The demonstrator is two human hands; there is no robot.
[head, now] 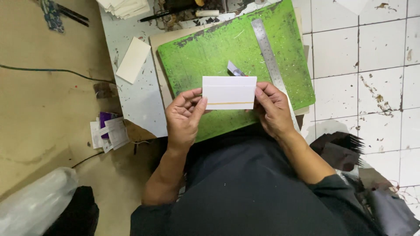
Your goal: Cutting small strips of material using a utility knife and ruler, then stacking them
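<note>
Both hands grip a white card (pixel 229 92) by its short edges above the green cutting mat (pixel 197 52): left hand (pixel 183 118), right hand (pixel 273 109); card hides most of a small blade-like object (pixel 234 69); steel ruler (pixel 267 48) partly behind right hand.

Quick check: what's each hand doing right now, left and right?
Left hand: shut on the left end of the white card, above the green mat.
Right hand: shut on the card's right end.

A small heap of white printed labels (pixel 109 133) with a purple one among them lay at the tabletop's left edge. No screens or signs showed.
</note>
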